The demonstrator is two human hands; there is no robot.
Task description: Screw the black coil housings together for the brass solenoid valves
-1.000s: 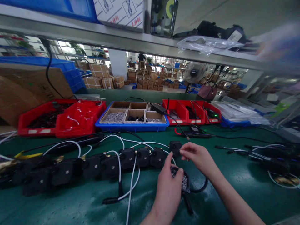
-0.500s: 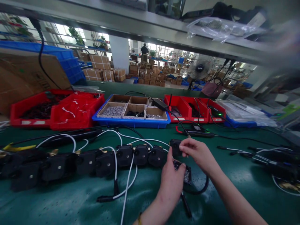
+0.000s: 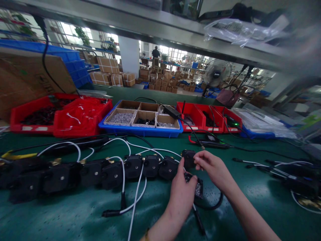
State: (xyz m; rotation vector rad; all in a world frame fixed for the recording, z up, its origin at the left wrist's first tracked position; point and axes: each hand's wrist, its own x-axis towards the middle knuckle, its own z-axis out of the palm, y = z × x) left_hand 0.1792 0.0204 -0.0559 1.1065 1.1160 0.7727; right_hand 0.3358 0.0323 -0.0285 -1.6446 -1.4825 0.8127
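Note:
A black plastic housing stands at the right end of a row of similar black housings with brass fittings and white cables. My left hand has its index finger stretched out against that housing and its thumb spread apart; the other fingers are hidden. Under the thumb is a small black tray of shiny little metal parts, partly covered by the hand. My right hand is closed in a pinch at the housing's right side. Whatever sits between its fingertips is too small to make out.
Behind the row stand red bins, a blue tray with cardboard compartments of small parts, and more red bins. A black corded tool lies beyond my right hand. Cabled parts lie at right. A shelf hangs overhead.
The view has shifted slightly. Both hands keep almost the same pose at the housing, the right one still pinched beside it.

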